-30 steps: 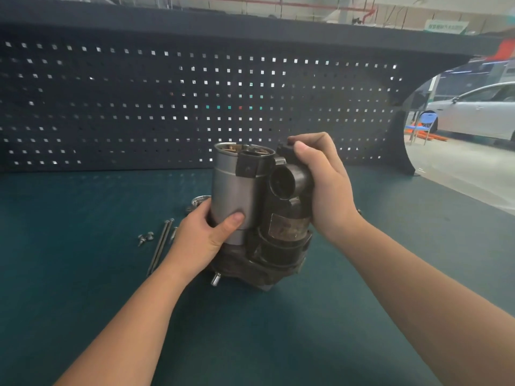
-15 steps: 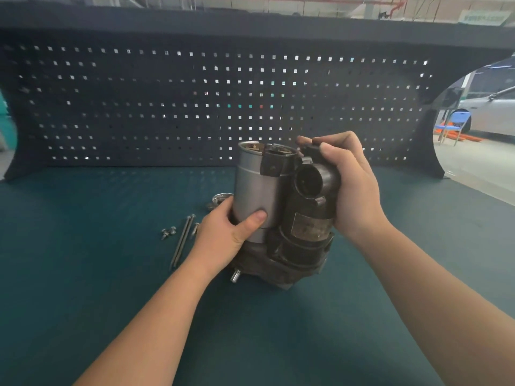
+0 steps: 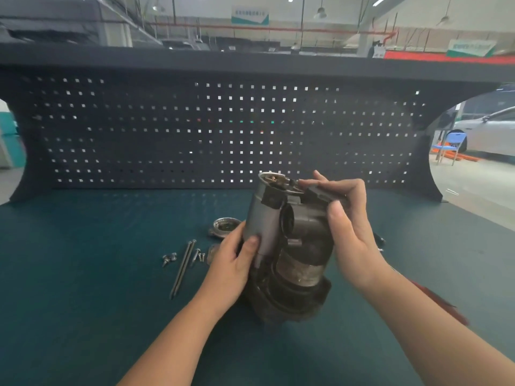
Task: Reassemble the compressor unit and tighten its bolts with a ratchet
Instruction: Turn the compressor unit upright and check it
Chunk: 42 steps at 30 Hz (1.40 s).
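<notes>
The compressor unit [image 3: 295,263] stands tilted on the green mat, a silver cylinder on its left side and a dark body on its right. My left hand [image 3: 234,263] grips the silver cylinder low down, thumb across its front. My right hand [image 3: 348,227] holds the dark top part of the unit, fingers curled over it and thumb pressing its near face. A round metal end cover [image 3: 224,227] lies behind my left hand. Two long bolts [image 3: 182,267] and several short screws [image 3: 170,258] lie on the mat to the left.
A dark pegboard [image 3: 223,129] walls off the back of the green bench mat [image 3: 83,274]. A dark tool end [image 3: 380,242] peeks out behind my right wrist. Beyond the bench at right are a white car [image 3: 490,132] and a blue chair [image 3: 450,144].
The unit has tipped to the left and turned, its dark port now facing left. My right hand has shifted up onto the top part. The camera view has lifted and widened.
</notes>
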Tool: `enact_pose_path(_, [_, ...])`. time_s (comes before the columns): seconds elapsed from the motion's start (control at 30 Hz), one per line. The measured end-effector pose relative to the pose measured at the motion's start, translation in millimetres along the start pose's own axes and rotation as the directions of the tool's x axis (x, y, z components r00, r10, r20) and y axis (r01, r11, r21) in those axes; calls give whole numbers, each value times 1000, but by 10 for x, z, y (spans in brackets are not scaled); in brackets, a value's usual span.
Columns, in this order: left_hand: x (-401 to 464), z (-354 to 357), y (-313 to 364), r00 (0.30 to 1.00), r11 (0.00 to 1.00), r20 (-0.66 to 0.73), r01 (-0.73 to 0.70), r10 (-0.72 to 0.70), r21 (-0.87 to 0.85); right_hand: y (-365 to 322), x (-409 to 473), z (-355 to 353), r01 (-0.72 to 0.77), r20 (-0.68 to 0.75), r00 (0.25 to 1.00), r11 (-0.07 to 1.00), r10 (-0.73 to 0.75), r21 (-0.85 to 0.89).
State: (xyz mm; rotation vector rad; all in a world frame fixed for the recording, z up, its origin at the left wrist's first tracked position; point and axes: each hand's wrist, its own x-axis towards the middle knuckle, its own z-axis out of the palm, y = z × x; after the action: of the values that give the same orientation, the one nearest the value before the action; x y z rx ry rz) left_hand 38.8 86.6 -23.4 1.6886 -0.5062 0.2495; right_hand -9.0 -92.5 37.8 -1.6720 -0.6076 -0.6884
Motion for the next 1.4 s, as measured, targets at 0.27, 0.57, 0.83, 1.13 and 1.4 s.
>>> enact_pose_path(0.27, [23,220,-139,994,988,-92,52,-66,-146,-6,64,219,182,-33,983,983,-181,20])
enact_pose_path(0.57, [-1,290,-70,985,984,-132,95,-115,-148,35,18,194,143,-178,977,980,-117,139])
enact_pose_path(0.83, [-22,65,-29,978,976,128,179,-163,-126,43,-15,176,109,-189,980,963,-62,248])
enact_pose_path(1.13, [-8,107,25,980,983,129,165,-153,-86,-26,-19,189,75,-209,978,973,-29,219])
enact_pose_path(1.4, [-144,41,129,970,987,210,141,-122,-76,-84,-52,392,99,-192,977,994,-90,37])
